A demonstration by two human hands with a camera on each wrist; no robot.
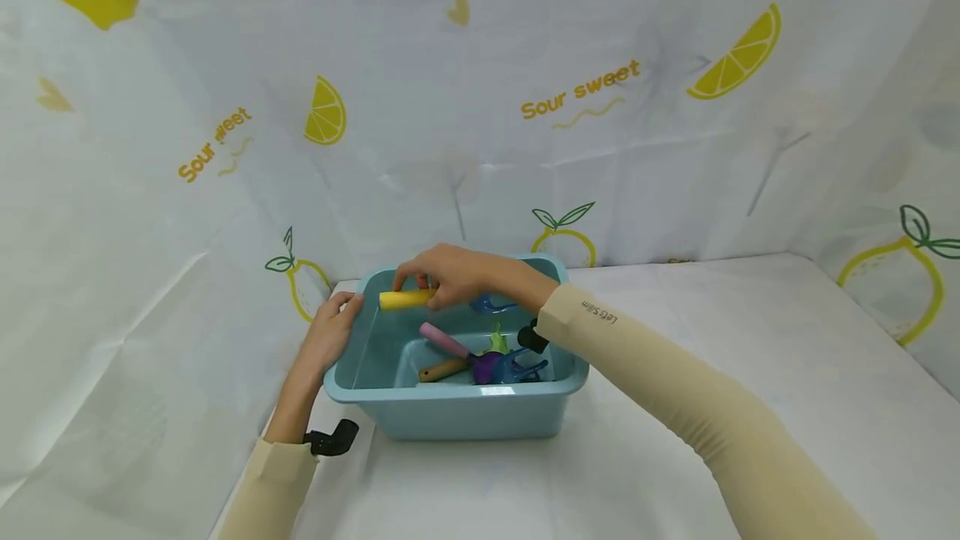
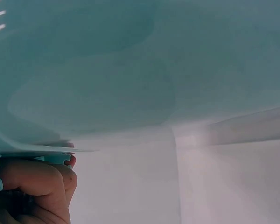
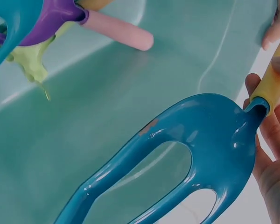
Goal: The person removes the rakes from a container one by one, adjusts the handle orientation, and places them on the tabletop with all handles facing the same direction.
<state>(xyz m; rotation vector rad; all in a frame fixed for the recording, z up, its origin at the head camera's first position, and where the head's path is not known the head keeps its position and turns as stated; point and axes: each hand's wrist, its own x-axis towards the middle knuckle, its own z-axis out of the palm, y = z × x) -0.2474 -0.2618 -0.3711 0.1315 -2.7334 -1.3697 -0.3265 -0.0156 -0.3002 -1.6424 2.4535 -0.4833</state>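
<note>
My right hand (image 1: 453,273) grips the yellow handle (image 1: 403,299) of a blue garden hand fork (image 3: 214,135), held above the inside of a light blue plastic basin (image 1: 465,417). In the right wrist view the fork's prongs point away from the hand, down and left. At the basin's left side, my left hand (image 1: 330,336) holds the rim, its fingers (image 2: 32,177) curled at the edge. Inside the basin lie a purple tool with a pink handle (image 1: 444,340), a wooden-looking handle (image 1: 441,370), a light green piece (image 1: 498,340) and a blue pronged tool (image 1: 525,367).
The basin stands on a white-covered table (image 1: 705,340), close to a white curtain (image 1: 420,107) printed with lemons. More curtain hangs along the left and right sides. Black cameras (image 1: 333,438) are worn at both wrists.
</note>
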